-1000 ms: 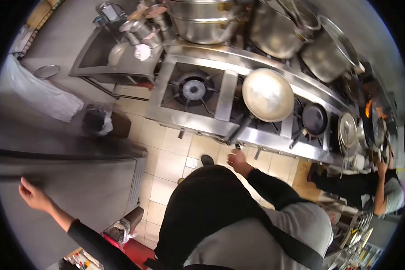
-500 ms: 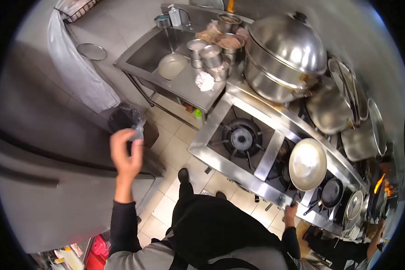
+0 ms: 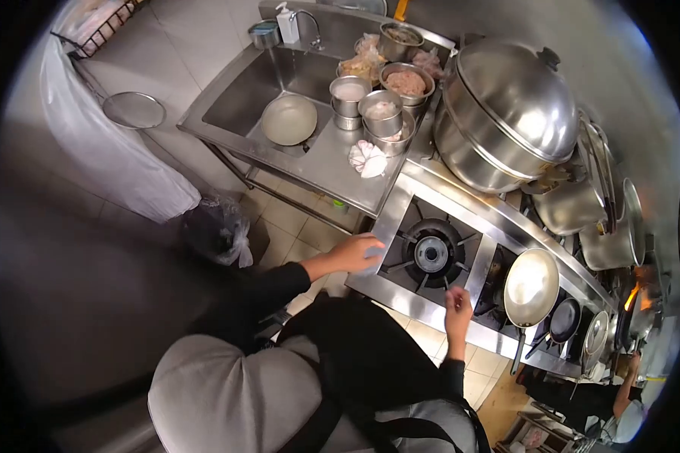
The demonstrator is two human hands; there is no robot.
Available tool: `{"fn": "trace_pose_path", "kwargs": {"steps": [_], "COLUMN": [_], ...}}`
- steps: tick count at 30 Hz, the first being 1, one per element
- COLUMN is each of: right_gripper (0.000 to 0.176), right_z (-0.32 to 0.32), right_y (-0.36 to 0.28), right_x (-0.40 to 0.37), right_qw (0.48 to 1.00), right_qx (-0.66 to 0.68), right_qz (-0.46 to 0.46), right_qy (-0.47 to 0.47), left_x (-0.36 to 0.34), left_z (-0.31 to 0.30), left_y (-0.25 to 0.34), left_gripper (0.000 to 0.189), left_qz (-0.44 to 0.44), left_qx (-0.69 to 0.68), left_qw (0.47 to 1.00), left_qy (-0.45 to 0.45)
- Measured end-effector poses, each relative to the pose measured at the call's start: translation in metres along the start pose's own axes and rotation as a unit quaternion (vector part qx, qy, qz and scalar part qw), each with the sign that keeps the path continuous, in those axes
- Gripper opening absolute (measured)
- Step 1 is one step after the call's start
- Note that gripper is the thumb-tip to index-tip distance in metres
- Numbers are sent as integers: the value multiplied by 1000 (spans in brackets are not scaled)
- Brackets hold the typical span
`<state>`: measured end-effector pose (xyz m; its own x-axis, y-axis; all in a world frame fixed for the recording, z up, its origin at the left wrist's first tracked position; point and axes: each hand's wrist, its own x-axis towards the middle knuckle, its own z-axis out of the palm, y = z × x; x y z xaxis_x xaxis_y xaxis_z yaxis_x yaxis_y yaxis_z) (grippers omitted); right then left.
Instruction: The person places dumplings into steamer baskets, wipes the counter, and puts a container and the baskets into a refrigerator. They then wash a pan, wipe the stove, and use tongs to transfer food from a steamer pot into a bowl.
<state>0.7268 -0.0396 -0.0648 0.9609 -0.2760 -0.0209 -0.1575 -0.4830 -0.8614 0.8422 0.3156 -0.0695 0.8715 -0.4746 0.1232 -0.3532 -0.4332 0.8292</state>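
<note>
My left hand (image 3: 351, 254) is half open, nothing held, at the stove (image 3: 408, 303) side rim; contact unclear. Right hand (image 3: 459, 308) loosely curled near the front edge; contents unclear. I'd keep fingertips off the burner (image 3: 431, 255) just beyond: dark, round, spoked supports, rough against smooth, shiny steel.

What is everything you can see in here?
Sink: one, grey, upper left
Dish: one, cream, in sink
Metal containers: several, silver, beside basin
Soap bottle: one, white, behind sink
Domed pot: one, silver, behind stove
Stove: one, silver, centre right
Large pan: one, pale, on stove
Small pan: one, black, right of that
Bin: one, brown, left of stove
Co-worker: one, grey top, far right
Left hand: one, black sleeve, stove's left edge
Right hand: one, black sleeve, stove's front
</note>
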Motion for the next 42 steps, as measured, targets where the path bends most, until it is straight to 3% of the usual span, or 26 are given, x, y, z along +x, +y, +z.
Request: {"fn": "trace_pose_path", "kwargs": {"steps": [1,3,6,7,10,12,15,18,20,21,22,24,28,29,31,32,33,34,35,36,37,38,39,40,41,42], "right_gripper": [16,17,17,17,16,15,17,33,55,73,77,73,58,58,57,55,54,52,48,45,47,51,59,65,64,51], "right_z": [29,70,108,122,154,182,220,278,328,344,357,382,410,414,428,442,453,463,477,495,505,528,545,559,570,591], "right_y": [-3,-18,-109,-122,-172,-182,-199,-202,-200,-208,-229,-233,-230,-236,-245,-261,-277,-302,-306,-307,-333,-324,-336,-365,-390,-405], "right_x": [14,47,93,110,147,168,183,184,193,192,191,196,200,199,193,194,195,198,206,220,239,260,288,318,348,380], "right_qw": [996,994,977,977,978,975,984,985,980,987,995,978,971,966,963,975,992,982,989,991,984,992,992,989,988,989], "right_qx": [70,43,23,36,93,73,8,-15,-78,-107,-88,-187,-194,-238,-259,-200,-95,14,49,74,127,117,103,69,66,117], "right_qz": [-58,-73,-174,-172,-142,-185,-128,-124,-181,-121,-27,18,109,72,-29,-47,73,190,140,111,119,38,-68,-131,-138,-83], "right_qy": [-4,-72,-121,-124,-123,-98,-122,-120,-5,9,25,87,83,73,62,80,41,-3,-10,-2,-26,-15,-14,3,-16,-42], "left_x": [7,26,57,70,99,108,106,104,123,136,151,205,337,361,398,416,431,435,431,423,433,448,447,431,416,412], "left_z": [2,8,-7,-15,-31,-72,-160,-259,-324,-358,-386,-427,-486,-491,-497,-498,-499,-501,-514,-527,-530,-547,-552,-579,-593,-604], "left_y": [4,4,5,4,-44,-92,-169,-237,-291,-321,-351,-397,-437,-438,-439,-444,-448,-453,-411,-392,-411,-435,-406,-369,-334,-340], "left_gripper": [45,49,56,59,61,60,58,58,56,56,57,58,71,71,73,73,72,71,66,57,49,41,34,37,41,44], "left_qz": [64,105,191,237,257,227,191,129,-33,-78,-123,-225,-241,-228,-267,-261,-199,-132,-294,-244,-193,-208,-195,-189,-92,52], "left_qx": [16,24,57,71,145,159,251,311,415,421,422,185,-52,-61,139,132,-74,-275,-441,-553,-530,-541,-539,-429,-480,-569], "left_qw": [996,992,970,953,936,939,931,926,888,887,885,957,954,958,906,910,947,936,839,795,825,813,801,861,835,795], "left_qy": [-55,-71,-136,-176,-193,-202,-182,-170,-195,-175,-154,7,171,163,297,295,241,178,118,47,3,-43,170,197,252,202]}}
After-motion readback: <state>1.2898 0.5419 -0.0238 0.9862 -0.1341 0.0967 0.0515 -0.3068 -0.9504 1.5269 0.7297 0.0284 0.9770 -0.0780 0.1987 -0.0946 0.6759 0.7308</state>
